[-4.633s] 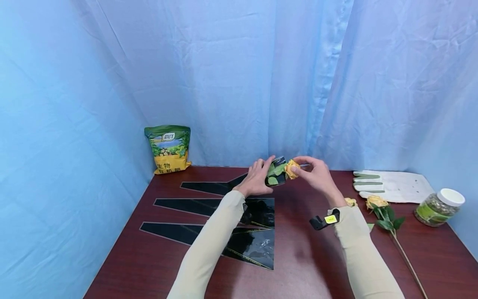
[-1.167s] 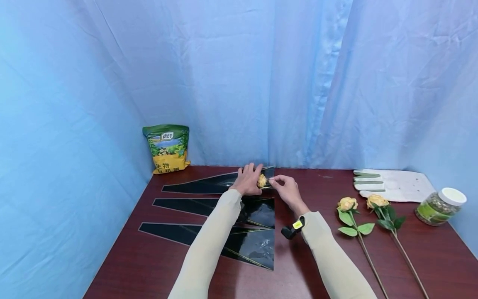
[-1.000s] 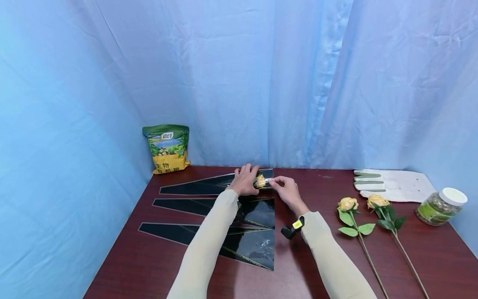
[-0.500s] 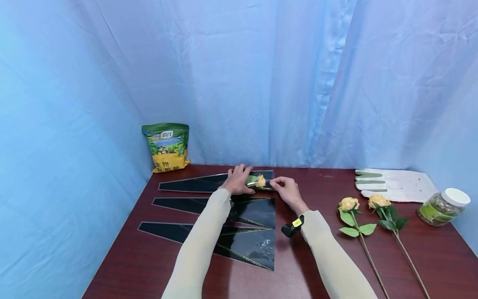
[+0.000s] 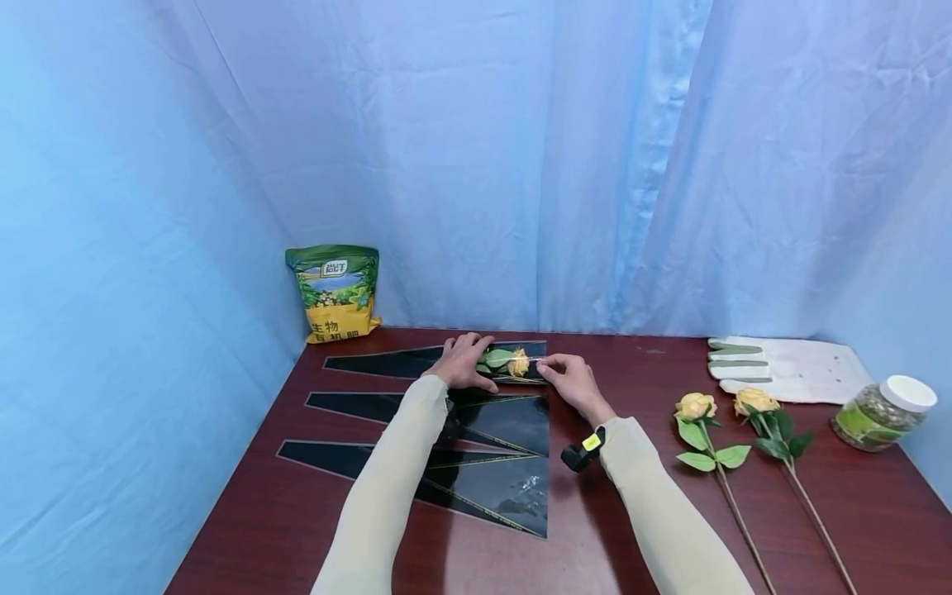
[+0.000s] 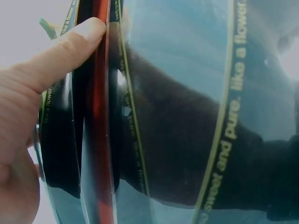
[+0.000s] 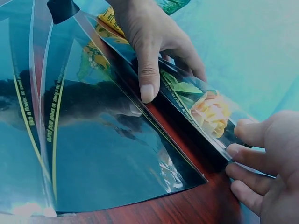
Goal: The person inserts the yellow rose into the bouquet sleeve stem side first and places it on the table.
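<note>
A yellow rose [image 5: 518, 363] with green leaves lies inside the rearmost black-and-clear sleeve [image 5: 379, 363], its head near the wide right end. My left hand [image 5: 459, 364] spans that sleeve left of the leaves, thumb on the near side and fingers on the far side. At the sleeve's right edge, my right hand [image 5: 571, 382] pinches the clear film between thumb and forefinger; the right wrist view shows the rose [image 7: 211, 113] just beside these fingertips. The stem is hidden under my left hand and the sleeve's black part.
Two more flat sleeves [image 5: 513, 421] [image 5: 491, 487] lie nearer on the table. Two yellow roses [image 5: 696, 406] [image 5: 756, 402] with long stems lie at right. A glove pair [image 5: 803, 370] and a lidded jar [image 5: 883, 413] are at far right. A green-yellow bag [image 5: 335, 293] stands back left.
The rose has gone from above the sleeve into it. My left hand has slid left along the sleeve, uncovering the leaves. My right hand has moved left to the sleeve's edge and stayed there lately.
</note>
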A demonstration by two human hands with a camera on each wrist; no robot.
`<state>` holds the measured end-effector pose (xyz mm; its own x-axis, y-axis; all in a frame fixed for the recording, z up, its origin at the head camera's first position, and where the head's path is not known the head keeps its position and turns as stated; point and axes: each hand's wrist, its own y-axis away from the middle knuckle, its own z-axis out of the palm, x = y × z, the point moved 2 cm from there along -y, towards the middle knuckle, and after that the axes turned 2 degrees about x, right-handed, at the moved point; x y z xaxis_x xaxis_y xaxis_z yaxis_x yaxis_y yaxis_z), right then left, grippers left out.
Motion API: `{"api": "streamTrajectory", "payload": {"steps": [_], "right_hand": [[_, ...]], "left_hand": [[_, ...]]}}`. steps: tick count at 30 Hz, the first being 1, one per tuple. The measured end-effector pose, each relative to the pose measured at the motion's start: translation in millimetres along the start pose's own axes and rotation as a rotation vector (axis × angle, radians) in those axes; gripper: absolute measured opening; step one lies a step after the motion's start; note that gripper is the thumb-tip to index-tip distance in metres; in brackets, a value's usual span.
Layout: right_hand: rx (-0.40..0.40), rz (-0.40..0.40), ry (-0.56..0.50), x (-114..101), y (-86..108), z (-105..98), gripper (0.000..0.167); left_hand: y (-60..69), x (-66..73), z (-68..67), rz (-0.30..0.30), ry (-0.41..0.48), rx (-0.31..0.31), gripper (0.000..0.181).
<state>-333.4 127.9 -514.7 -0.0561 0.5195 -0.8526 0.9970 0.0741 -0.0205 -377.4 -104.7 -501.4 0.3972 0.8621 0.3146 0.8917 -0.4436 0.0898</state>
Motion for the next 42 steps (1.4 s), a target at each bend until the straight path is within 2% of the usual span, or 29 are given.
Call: {"api": "streamTrajectory", "payload": {"steps": [8,16,25,29,33,38,42], "right_hand": [[-0.027,0.003,0.004,-3,-0.5,-2,0.031],[-0.024,0.026,0.026,-5,1.8,-11,0.033],[0.020,0.020,0.021,-5,17.6,-33,0.039],[0.022,0.009,0.012,-4,29.1,-44,0.040],[0.027,-0.014,0.014,-8,41.2,-53,0.041],[0.034,-0.053,0.033,-14,56.7,-58,0.040],[0.025,-0.076,0.040,-18,70.5,-58,0.041]], "left_hand": [[1.9,3.5,-4.0,-0.014,0.025,-0.020,0.099],[0.7,3.3,-2.0,-0.046,0.036,-0.029,0.100],[9.9,-0.1,-3.7,-0.034,0.063,0.025,0.102],[18.4,0.2,-11.1,-0.027,0.083,0.066,0.102],[30.4,3.3,-22.6,-0.015,0.102,0.150,0.098],[53.5,10.5,-32.9,0.002,0.124,0.246,0.092],[75.4,16.9,-31.2,0.014,0.112,0.285,0.089]]}}
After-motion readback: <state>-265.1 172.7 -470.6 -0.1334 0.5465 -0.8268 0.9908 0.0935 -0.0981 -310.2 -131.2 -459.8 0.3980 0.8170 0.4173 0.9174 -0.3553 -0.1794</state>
